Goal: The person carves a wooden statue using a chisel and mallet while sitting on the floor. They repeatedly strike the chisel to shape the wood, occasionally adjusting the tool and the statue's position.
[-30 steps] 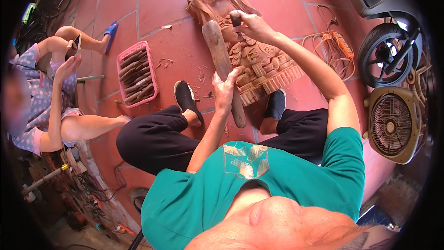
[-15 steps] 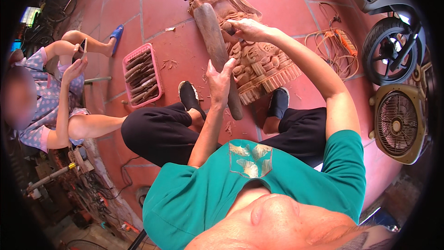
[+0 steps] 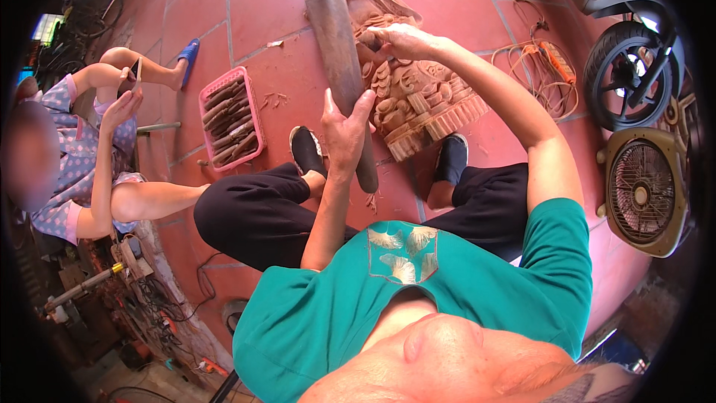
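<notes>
My left hand (image 3: 346,133) is wrapped round the lower part of a long, dark wooden mallet (image 3: 335,41), shaped like a flat club. Its broad end points away from me, over the left side of a carved wooden statue (image 3: 429,97) lying on the floor. My right hand (image 3: 406,42) is closed at the middle of the statue, gripping what looks like a carving chisel (image 3: 368,40) by its dark handle. The blade is too hidden to make out. Mallet and chisel are close together in the picture; whether they touch, I cannot tell.
A pink basket (image 3: 259,138) of dark-handled tools stands left of my feet. Wood shavings (image 3: 276,99) lie nearby. Another person (image 3: 82,149) sits at the left with a phone. On the right are an orange power strip (image 3: 556,63) with cords, a wheel (image 3: 628,78) and a fan (image 3: 641,192).
My left hand has shifted slightly, and the mallet's broad end has moved farther away and a little left. My right hand stays at the statue, a bit lower on the picture.
</notes>
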Demonstrator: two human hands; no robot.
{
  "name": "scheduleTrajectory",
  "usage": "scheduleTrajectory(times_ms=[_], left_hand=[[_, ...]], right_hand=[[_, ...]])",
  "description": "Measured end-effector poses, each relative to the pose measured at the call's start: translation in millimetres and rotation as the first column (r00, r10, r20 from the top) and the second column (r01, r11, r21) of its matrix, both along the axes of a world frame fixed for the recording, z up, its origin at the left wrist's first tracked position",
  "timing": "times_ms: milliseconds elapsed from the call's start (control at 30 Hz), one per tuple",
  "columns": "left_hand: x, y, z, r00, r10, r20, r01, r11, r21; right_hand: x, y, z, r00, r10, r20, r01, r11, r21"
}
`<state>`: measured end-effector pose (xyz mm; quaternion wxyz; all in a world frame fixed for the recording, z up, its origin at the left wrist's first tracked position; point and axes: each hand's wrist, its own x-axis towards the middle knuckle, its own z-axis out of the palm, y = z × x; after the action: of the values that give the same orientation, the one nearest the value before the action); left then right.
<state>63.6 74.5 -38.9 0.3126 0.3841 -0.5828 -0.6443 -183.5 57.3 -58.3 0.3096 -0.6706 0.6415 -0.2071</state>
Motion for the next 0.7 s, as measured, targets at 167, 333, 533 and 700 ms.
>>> scheduleTrajectory(times_ms=[167,333,533,700], left_hand=[[-2.3,-12.1,-21.6,0.953,-0.074,0.292,0.140,0.967,-0.212],[3.7,-13.9,-26.8,0.989,-0.140,0.056,0.133,0.984,0.123],[10.0,-16.7,-33.8,0.998,-0.068,0.016,0.063,0.980,0.189],[7.2,-15.9,-36.1,0.997,-0.076,0.025,0.069,0.976,0.204]], right_hand=[[-4.0,-1.8,-4.3,0.994,0.025,-0.107,-0.037,0.993,-0.115],[-21.2,-0.1,-33.8,0.989,-0.025,-0.143,0.004,0.989,-0.146],[-16.6,5.7,-38.8,0.984,-0.100,0.145,0.135,0.956,-0.259],[-37.6,13.7,-48.3,0.946,-0.105,0.307,0.169,0.967,-0.191]])
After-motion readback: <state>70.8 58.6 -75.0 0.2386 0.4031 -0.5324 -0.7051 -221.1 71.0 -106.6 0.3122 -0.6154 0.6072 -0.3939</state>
